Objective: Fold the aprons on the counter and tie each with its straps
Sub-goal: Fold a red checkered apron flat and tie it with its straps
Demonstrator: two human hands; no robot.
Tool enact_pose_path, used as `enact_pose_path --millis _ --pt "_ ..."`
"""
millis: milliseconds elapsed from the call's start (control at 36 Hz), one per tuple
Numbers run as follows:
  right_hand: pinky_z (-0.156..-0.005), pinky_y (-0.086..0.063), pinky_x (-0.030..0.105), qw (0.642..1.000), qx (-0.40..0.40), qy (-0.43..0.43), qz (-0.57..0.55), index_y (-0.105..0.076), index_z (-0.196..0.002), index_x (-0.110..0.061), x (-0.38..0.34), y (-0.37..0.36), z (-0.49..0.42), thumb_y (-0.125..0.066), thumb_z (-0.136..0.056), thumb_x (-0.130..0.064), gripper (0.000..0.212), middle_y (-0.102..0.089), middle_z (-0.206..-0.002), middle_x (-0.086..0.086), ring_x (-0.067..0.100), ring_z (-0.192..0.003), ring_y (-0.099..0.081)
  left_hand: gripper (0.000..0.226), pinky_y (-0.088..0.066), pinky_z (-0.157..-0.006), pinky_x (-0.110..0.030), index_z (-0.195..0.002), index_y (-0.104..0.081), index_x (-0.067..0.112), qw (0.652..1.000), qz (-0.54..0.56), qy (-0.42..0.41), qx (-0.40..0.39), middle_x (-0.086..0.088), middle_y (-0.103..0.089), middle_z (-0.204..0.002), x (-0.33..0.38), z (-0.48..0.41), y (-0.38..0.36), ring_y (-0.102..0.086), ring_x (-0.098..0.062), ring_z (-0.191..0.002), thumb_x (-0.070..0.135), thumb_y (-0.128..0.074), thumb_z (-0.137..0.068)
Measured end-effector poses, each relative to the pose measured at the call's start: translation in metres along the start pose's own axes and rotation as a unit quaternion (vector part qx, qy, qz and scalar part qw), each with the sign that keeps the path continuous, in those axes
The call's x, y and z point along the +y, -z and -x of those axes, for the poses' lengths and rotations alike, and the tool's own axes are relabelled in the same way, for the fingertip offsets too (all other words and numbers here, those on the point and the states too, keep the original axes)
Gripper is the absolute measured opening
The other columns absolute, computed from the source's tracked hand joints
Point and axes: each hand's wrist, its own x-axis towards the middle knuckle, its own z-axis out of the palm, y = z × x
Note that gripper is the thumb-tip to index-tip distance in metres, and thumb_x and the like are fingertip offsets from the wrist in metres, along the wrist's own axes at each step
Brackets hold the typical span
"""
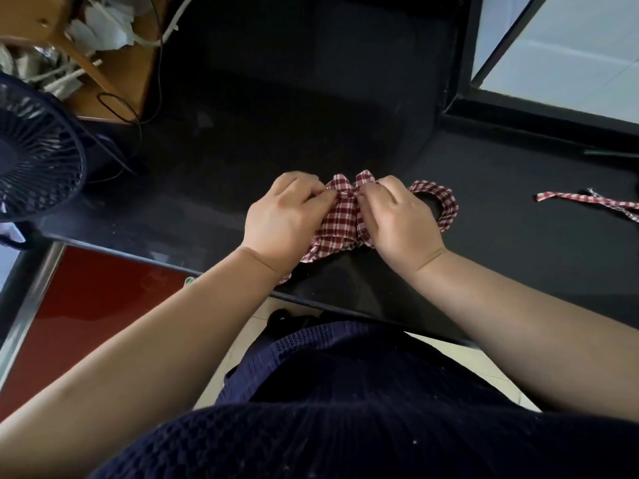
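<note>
- Navy knitted top [345, 426]: nearest the lens and filling the lower frame. Both bare forearms reach forward from it across the front edge of the bench [242, 160].
- Left hand [287, 223] and right hand [397, 223]: knuckles up and set close together on the gingham apron [342, 219]. The apron lies as a compact bundle on the black bench, just inside the front edge.
- Left fingers [311, 190] and right fingers [378, 190]: curled narrow, each pinching red-and-white cloth at the bundle's middle, where two small lobes stand up between them. Judged purpose: the opposed pinches draw a strap knot tight while the heels of the hands keep the fold flat.
- Strap loop [439, 205]: curves out from under the right hand and rests on the bench. It is probably slack left over from the tie.
- Second gingham strap [587, 200]: well apart at far right, running out of frame. Whether it belongs to another apron cannot be told.
- Edges: a corner of cloth under the left wrist reaches the front edge, so a pull toward the body could drag the bundle off.
- Open room: bare bench lies beyond the hands. It is bounded at left by a desk fan [34, 150] and at rear right by a raised black ledge [539, 115].
</note>
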Motion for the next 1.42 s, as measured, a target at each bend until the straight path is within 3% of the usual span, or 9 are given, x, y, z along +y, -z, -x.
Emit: enact_pose_path --millis 278,417,639,861,1028,1167,1250,1361,1417 --pt "-0.048 -0.053 0.034 0.999 -0.021 -0.036 -0.031 -0.066 -0.09 0.005 -0.008 0.004 -0.005 -0.047 -0.089 -0.014 0.027 -0.061 -0.082 0.017 0.029 -0.058 -0.061 0.032 -0.043 -0.058 -0.029 -0.051 -0.056 0.01 0.96 -0.185 -0.178 -0.115 -0.004 -0.055 -0.06 0.002 -0.026 0.012 -0.06 -0.025 -0.063 -0.007 -0.037 -0.07" --pt "-0.072 -0.045 0.025 0.982 -0.091 -0.139 -0.087 -0.058 -0.115 -0.002 -0.016 0.012 0.005 -0.075 -0.075 -0.043 0.06 -0.054 -0.109 0.009 0.016 -0.091 -0.055 0.016 -0.049 -0.065 -0.033 -0.056 -0.061 0.01 0.961 -0.161 -0.157 -0.162 -0.004 -0.059 -0.068 0.004 -0.027 0.015 -0.065 -0.029 -0.075 -0.006 -0.063 -0.055" --pt "-0.081 -0.036 0.018 0.974 -0.102 -0.174 -0.104 -0.051 -0.126 -0.003 -0.023 0.012 0.008 -0.074 -0.077 -0.038 0.065 -0.047 -0.119 0.007 0.019 -0.106 -0.052 0.025 -0.05 -0.073 -0.044 -0.07 -0.073 0.013 0.942 -0.17 -0.147 -0.248 -0.003 -0.065 -0.077 -0.003 -0.03 0.025 -0.064 -0.031 -0.093 -0.002 -0.085 -0.054" --pt "-0.083 -0.035 0.017 0.969 -0.111 -0.187 -0.12 -0.049 -0.128 -0.005 -0.022 0.012 0.004 -0.076 -0.074 -0.038 0.068 -0.046 -0.121 0.005 0.017 -0.108 -0.05 0.035 -0.05 -0.089 -0.054 -0.066 -0.068 0.007 0.924 -0.258 -0.225 -0.169 -0.008 -0.064 -0.075 0.003 -0.033 0.015 -0.065 -0.028 -0.09 0.004 -0.037 -0.082" --pt "-0.085 -0.04 0.024 0.965 -0.124 -0.199 -0.114 -0.046 -0.126 -0.002 -0.023 0.01 0.006 -0.076 -0.077 -0.031 0.065 -0.044 -0.12 0.01 0.023 -0.107 -0.05 0.01 -0.033 -0.097 -0.048 -0.093 -0.073 0.012 0.976 -0.014 0.098 -0.196 -0.001 -0.063 -0.099 0.006 -0.014 0.011 -0.042 -0.029 -0.113 0.014 -0.064 -0.089" --pt "-0.083 -0.036 0.021 0.967 -0.137 -0.194 -0.094 -0.045 -0.126 -0.004 -0.025 0.01 0.003 -0.071 -0.08 -0.03 0.059 -0.043 -0.122 0.009 0.022 -0.109 -0.048 0.013 -0.03 -0.103 -0.034 -0.095 -0.06 0.034 0.874 0.137 0.303 -0.356 0.007 -0.029 -0.118 0.007 -0.031 0.027 -0.021 -0.017 -0.122 0.031 -0.049 -0.099" --pt "-0.082 -0.037 0.021 0.968 -0.139 -0.193 -0.086 -0.046 -0.127 -0.006 -0.027 0.011 0.004 -0.069 -0.082 -0.03 0.056 -0.044 -0.123 0.007 0.02 -0.11 -0.047 0.018 -0.039 -0.089 -0.032 -0.09 -0.059 0.031 0.815 0.171 0.307 -0.46 0.002 -0.042 -0.119 0.002 -0.047 0.033 -0.038 -0.016 -0.11 0.027 -0.045 -0.101" --pt "-0.087 -0.04 0.023 0.97 -0.153 -0.174 -0.074 -0.048 -0.128 -0.005 -0.029 0.012 0.006 -0.068 -0.083 -0.028 0.055 -0.045 -0.122 0.007 0.02 -0.111 -0.047 0.032 -0.02 -0.117 -0.038 -0.131 -0.054 0.014 0.721 0.282 0.369 -0.514 -0.002 -0.048 -0.142 -0.007 -0.056 0.04 -0.037 -0.02 -0.136 0.016 -0.046 -0.1" --pt "-0.088 -0.041 0.023 0.968 -0.15 -0.182 -0.084 -0.048 -0.127 -0.006 -0.029 0.012 0.004 -0.069 -0.081 -0.028 0.056 -0.045 -0.121 0.007 0.019 -0.11 -0.048 0.029 -0.027 -0.115 -0.039 -0.123 -0.061 0.015 0.725 0.3 0.364 -0.503 0.0 -0.056 -0.133 -0.006 -0.052 0.039 -0.045 -0.017 -0.128 0.022 -0.052 -0.097"
